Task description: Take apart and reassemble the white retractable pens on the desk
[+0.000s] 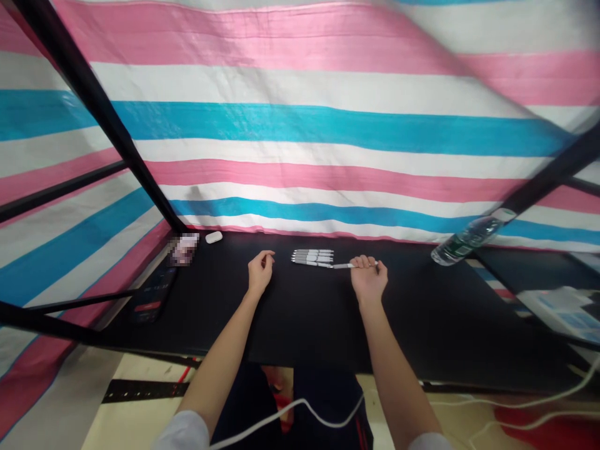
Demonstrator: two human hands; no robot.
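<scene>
Several white and grey pens [312,257] lie side by side in a row on the black table [304,319]. To their right, my right hand [368,281] is closed around another pen [344,266]. That pen's grey end points left, close to the end of the nearest pen in the row. On the other side, my left hand [260,272] rests by the table with its fingers curled in and nothing visible in them. A gap separates it from the row.
A clear plastic bottle [469,240] stands at the back right by a black post. A small white case [214,237], a blurred-out item [184,249] and a dark phone [152,294] lie on the left. A white cable [281,412] hangs below the front edge.
</scene>
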